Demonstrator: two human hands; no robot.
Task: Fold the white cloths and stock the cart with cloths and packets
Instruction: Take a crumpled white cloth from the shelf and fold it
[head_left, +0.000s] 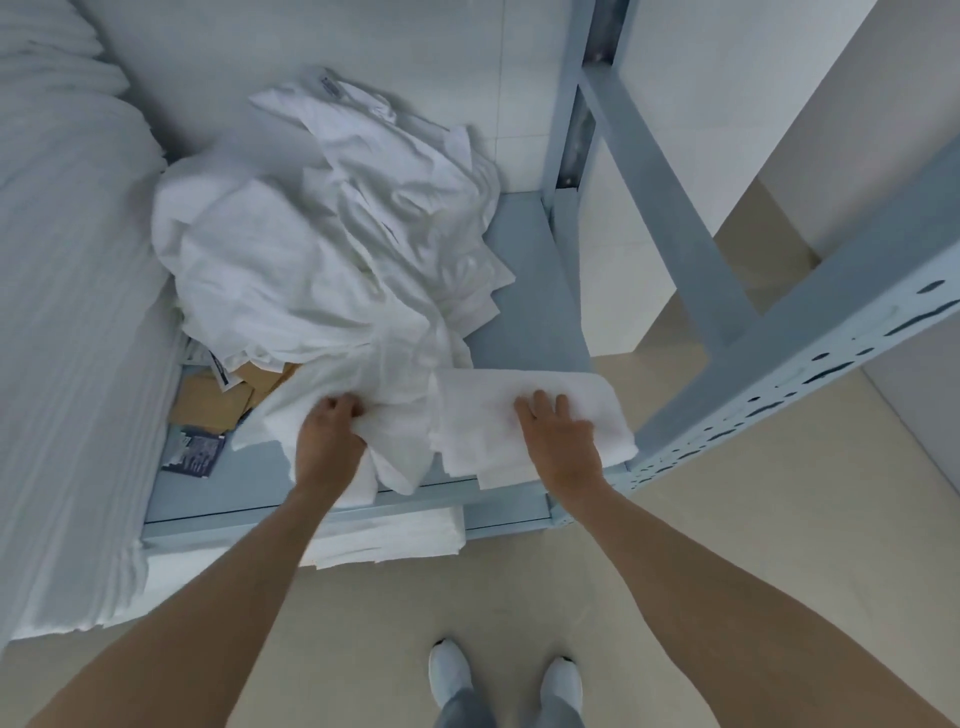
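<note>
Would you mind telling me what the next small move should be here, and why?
Probably draw the loose cloth gripped by the left hand clear of the pile; the right hand already rests flat on the folded cloth, steadying it.

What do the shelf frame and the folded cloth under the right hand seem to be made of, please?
Shelf frame: probably metal with a matte pale blue-grey painted finish, judging by its punched slots and bolted joints.
Folded cloth under the right hand: soft white woven fabric, possibly cotton; it creases and drapes limply.
</note>
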